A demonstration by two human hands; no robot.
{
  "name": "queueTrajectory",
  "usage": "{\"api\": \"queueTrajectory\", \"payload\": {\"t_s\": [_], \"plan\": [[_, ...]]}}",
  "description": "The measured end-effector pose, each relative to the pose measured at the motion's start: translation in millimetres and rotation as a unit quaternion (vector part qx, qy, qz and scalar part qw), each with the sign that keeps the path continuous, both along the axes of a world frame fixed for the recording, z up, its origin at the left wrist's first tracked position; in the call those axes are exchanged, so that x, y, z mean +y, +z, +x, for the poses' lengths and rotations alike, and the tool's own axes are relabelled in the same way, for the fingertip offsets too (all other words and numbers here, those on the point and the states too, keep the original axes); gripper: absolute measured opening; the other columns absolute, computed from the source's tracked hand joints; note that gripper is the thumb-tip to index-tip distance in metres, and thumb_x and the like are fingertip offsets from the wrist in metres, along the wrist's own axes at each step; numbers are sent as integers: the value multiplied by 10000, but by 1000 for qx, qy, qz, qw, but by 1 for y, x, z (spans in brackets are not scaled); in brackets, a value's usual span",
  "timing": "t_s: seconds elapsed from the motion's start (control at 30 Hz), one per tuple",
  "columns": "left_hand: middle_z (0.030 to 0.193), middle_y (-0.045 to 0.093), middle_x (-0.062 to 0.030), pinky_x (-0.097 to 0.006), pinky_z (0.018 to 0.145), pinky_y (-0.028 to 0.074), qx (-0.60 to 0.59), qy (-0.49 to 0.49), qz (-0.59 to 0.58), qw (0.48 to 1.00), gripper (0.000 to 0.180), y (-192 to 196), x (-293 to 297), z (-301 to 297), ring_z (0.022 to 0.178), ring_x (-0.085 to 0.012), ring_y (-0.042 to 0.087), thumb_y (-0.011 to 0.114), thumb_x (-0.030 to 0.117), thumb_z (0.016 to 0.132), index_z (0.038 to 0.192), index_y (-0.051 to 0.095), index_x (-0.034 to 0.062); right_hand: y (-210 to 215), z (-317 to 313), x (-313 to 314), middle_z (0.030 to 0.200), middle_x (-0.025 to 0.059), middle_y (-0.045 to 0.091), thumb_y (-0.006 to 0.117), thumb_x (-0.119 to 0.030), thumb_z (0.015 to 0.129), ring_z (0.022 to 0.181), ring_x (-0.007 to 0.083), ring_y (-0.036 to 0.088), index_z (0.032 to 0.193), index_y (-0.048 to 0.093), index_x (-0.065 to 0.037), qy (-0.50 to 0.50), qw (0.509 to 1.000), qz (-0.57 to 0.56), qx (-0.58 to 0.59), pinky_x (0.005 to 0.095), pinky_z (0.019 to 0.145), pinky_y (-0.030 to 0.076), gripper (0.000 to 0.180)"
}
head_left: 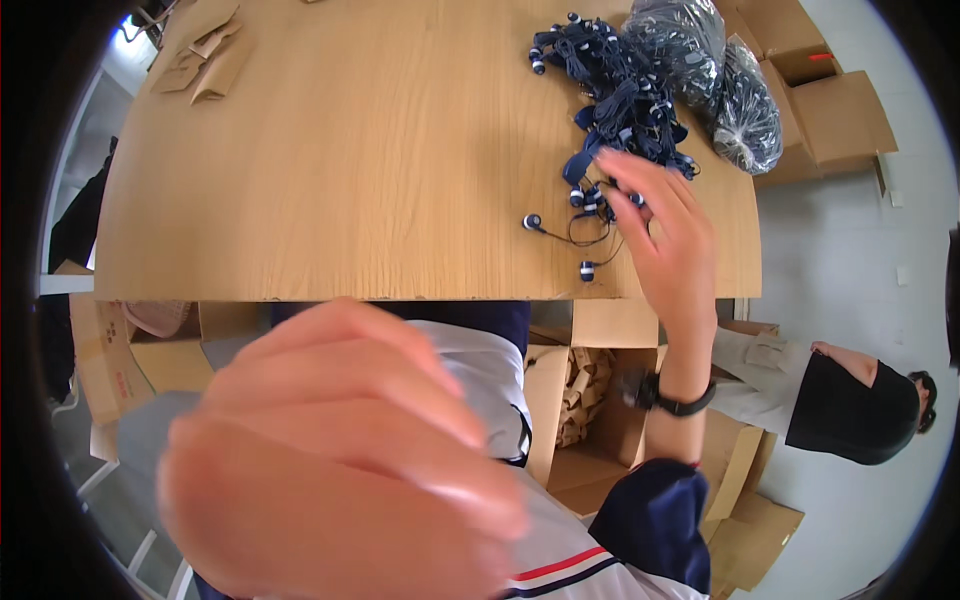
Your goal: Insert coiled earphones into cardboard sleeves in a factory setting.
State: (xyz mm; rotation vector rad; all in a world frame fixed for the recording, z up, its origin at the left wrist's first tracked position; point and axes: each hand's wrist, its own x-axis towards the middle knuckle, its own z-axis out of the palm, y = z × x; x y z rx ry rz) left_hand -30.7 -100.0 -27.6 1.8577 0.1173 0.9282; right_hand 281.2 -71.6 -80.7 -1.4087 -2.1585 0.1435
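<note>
A tangled heap of dark blue wired earphones (625, 85) with white-ringed earbuds lies at the table's far right. Over its near edge reaches my right hand (665, 220), fingers stretched and thumb apart, with a black band on the wrist. Beside its fingertips is a dark blue flat tab (578, 165). Several earbuds lie loose below, among them one earbud (532, 222) on a thin curved cord and another (587, 271) close to the front edge. Large and blurred, my left hand (340, 460) is raised near the camera. Its fingers are curled together, and their inner side is hidden.
Clear plastic bags (690, 50) of dark items stand behind the heap. Torn cardboard (205, 55) lies at the table's far left. Open boxes (840, 120) stand beyond the right edge, and a box with cardboard pieces (585, 400) sits below. A person (850, 405) stands at right.
</note>
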Motion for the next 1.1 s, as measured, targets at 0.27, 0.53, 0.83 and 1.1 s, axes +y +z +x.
{"api": "queueTrajectory", "payload": {"t_s": [0.27, 0.53, 0.83, 1.1], "plan": [[892, 657, -151, -373, 766, 441, -22, 343, 147, 927, 51, -4, -21, -53, 730, -228, 586, 462, 94, 834, 821, 503, 66, -3, 11, 50, 945, 101, 570, 640, -48, 847, 921, 256, 584, 1033, 624, -29, -3, 999, -35, -26, 344, 819, 474, 187], [925, 649, -160, -376, 768, 447, -61, 392, 266, 879, 113, 3, -25, -76, 746, -231, 587, 470, 132, 843, 840, 526, 33, 34, 11, 64, 923, 77, 571, 564, -162, 977, 726, 142, 595, 1104, 509, 22, -35, 894, 181, 409, 257, 637, 495, 231], [962, 640, -170, -379, 770, 453, -114, 437, 363, 815, 192, 18, -23, -81, 764, -234, 589, 479, 174, 854, 860, 552, -3, 94, -11, 71, 872, 113, 576, 569, -108, 961, 625, 147, 588, 1171, 486, 55, 53, 854, 381, 350, 277, 567, 543, 278], [1225, 600, -148, -321, 966, 439, -33, 267, 29, 963, 435, 22, 70, 49, 1121, -196, 592, 573, 275, 945, 1268, 510, -10, 122, -62, 69, 893, 147, 602, 590, -68, 945, 684, 183, 607, 1119, 493, 72, 115, 827, 388, 391, 302, 569, 551, 244]]}}
